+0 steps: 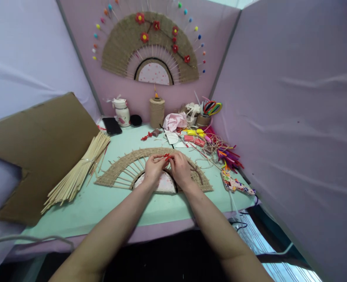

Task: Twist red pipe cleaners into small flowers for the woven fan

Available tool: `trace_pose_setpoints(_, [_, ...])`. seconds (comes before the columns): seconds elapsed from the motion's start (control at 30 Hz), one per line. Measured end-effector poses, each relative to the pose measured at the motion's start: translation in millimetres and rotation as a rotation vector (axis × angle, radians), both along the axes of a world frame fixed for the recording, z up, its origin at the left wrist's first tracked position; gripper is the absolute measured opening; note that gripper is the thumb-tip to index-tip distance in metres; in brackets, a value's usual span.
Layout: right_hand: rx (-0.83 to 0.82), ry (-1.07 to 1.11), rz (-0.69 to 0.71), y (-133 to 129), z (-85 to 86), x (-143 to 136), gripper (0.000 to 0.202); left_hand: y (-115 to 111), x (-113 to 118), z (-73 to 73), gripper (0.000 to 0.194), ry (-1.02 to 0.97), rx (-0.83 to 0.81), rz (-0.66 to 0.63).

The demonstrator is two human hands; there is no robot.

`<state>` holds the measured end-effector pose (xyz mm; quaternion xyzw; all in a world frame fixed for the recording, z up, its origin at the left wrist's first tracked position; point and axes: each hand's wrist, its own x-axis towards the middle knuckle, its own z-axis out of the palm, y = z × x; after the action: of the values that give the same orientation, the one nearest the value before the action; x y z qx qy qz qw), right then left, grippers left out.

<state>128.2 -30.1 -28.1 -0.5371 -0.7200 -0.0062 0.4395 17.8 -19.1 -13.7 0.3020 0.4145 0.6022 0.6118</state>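
Over the middle of a woven twine fan [114, 171], my left hand [155, 166] and my right hand [179, 166] meet. Both pinch a small red pipe-cleaner flower [167, 156] between their fingertips; its exact shape is partly covered by the fingers. The fan lies flat on the table, its thin sticks showing in the open band. At its base is a white half-round piece with pink spots [165, 183], edged in black and partly behind my left wrist. A brown twig-like strip [197, 174] runs along the fan's right side.
At left lie a bundle of sticks [76, 172] and cardboard [44, 149]. A twine spool [156, 112], a bottle [121, 112] and a phone [112, 125] stand or lie behind. Pipe cleaners [229, 156] and a glue gun [236, 183] are at right. A finished fan [120, 47] hangs on the wall.
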Motion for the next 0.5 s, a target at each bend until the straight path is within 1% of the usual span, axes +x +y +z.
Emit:
trace_pose_setpoints(0.17, [0.031,0.009,-0.014,1.6,-2.0,-2.6,0.019,0.1,0.5,-0.4,0.036,-0.034,0.040,0.013])
trace_pose_setpoints(0.37, [0.064,0.035,-0.010,0.9,-1.3,-3.2,0.019,1.9,-0.4,0.6,0.031,-0.121,0.006,-0.004])
trace_pose_setpoints(0.5, [0.082,0.052,0.019,1.0,0.0,-4.3,0.019,2.7,-0.9,0.3,0.029,-0.153,-0.020,-0.011])
